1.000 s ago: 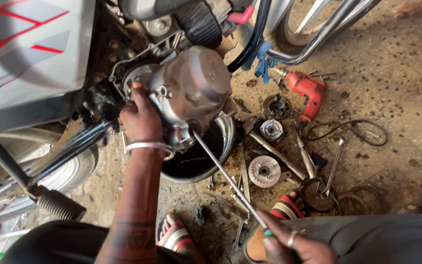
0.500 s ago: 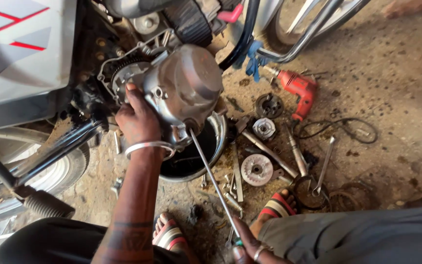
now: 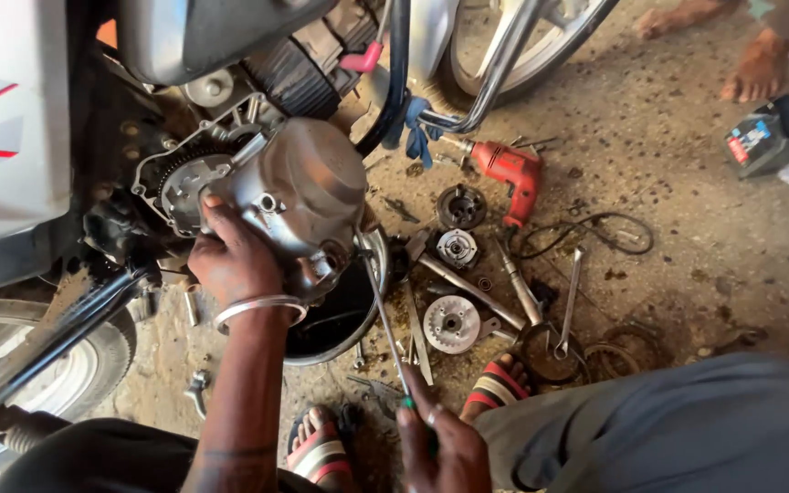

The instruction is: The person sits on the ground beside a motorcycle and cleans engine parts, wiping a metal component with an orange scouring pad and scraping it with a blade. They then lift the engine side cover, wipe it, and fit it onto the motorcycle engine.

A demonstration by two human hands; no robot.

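My left hand [image 3: 235, 260] grips the lower edge of a grey metal engine side cover [image 3: 308, 196] and holds it against the open side of a motorcycle engine [image 3: 180, 178], where a toothed gear shows. A metal bangle sits on that wrist. My right hand [image 3: 440, 443], low in the frame with a ring on one finger, holds a long thin screwdriver [image 3: 383, 315] by its green handle. The shaft slants up and its tip meets the cover's lower right edge.
A black round pan [image 3: 344, 319] sits on the ground under the cover. To the right lie a red power drill [image 3: 509, 173], round clutch parts [image 3: 451, 324], a spanner [image 3: 570, 301], a tube wrench, rings and cable. A small battery [image 3: 760, 137] and another person's bare feet [image 3: 760, 64] are top right.
The view has shifted so the engine cover sits further right. My right hand stays low on the screwdriver, whose shaft stands steeper now. My left hand keeps its hold on the cover.
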